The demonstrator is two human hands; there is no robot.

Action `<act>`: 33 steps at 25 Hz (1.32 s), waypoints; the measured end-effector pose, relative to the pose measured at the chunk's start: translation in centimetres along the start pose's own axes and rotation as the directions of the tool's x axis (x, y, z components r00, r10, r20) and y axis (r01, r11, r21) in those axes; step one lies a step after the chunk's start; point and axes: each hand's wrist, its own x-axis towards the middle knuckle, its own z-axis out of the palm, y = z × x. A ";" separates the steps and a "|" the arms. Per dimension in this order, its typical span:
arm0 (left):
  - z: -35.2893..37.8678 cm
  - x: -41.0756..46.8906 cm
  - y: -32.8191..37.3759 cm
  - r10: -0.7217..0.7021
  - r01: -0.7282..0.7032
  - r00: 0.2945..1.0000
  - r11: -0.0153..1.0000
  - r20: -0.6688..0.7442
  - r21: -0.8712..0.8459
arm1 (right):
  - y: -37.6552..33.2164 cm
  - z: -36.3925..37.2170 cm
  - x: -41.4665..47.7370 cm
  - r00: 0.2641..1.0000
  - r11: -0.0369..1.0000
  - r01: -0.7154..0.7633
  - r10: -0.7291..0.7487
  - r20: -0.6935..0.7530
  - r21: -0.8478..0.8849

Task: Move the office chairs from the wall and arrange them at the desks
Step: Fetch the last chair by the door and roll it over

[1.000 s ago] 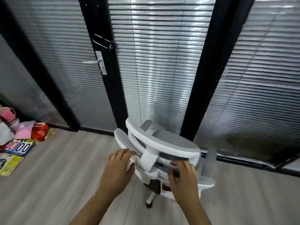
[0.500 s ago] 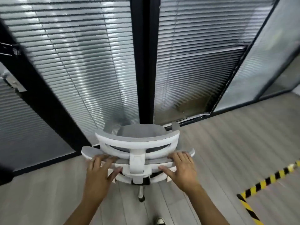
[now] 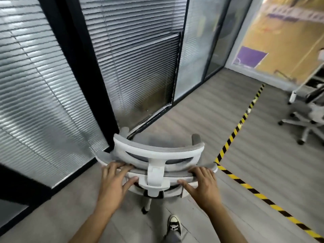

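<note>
Two bare hands are holding a white-framed, grey-mesh office chair [image 3: 156, 174] by the top rim of its backrest [image 3: 175, 174]. The left hand [image 3: 114, 181] is lying over the rim's left end, its fingers curling over the far edge and its thumb pressing the near face beside the white centre bracket. The right hand [image 3: 203, 185] is doing the same on the right end, fingers wrapping over the rim and thumb stretching left along the near face. The curved headrest [image 3: 133, 148] is rising just beyond the fingers, between the two hands.

The chair is standing on the grey plank floor [image 3: 263, 172] in the near middle of the scene, its back facing the person and its seat pointing away. It is sitting just beside a glass partition [image 3: 43, 93] backed with slatted blinds, its left armrest [image 3: 124, 131] near the foot of a thick black frame post [image 3: 77, 67]. One castor [image 3: 145, 209] is showing below the seat; the rest of the base is hiding under the backrest.

A strip of yellow-and-black hazard tape [image 3: 235, 134] is running along the floor to the right of the chair, bending near its right side and heading for the near right corner. Beyond the tape, at the far right, a second office chair [image 3: 308, 118] is standing well apart, next to a white desk leg [image 3: 293, 95]. A black-and-white sneaker [image 3: 174, 223] is resting on the floor just nearer than the held chair.
</note>
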 end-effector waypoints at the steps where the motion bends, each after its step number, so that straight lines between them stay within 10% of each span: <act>1: 1.0 1.4 1.2 0.047 -0.047 0.999 0.999 0.019 -0.022 | 1.2 -0.9 -0.5 0.999 0.999 -0.041 0.041 -0.031 -0.017; 11: 16.5 15.9 20.4 0.507 -0.472 0.849 0.854 0.150 -0.218 | 17.4 -9.8 -3.5 0.812 0.867 -0.496 0.445 -0.378 -0.048; 33: 53.9 42.2 72.6 0.823 -0.624 0.427 0.568 0.375 -0.537 | 60.8 -30.2 4.7 0.299 0.382 -0.924 0.703 -0.646 -0.012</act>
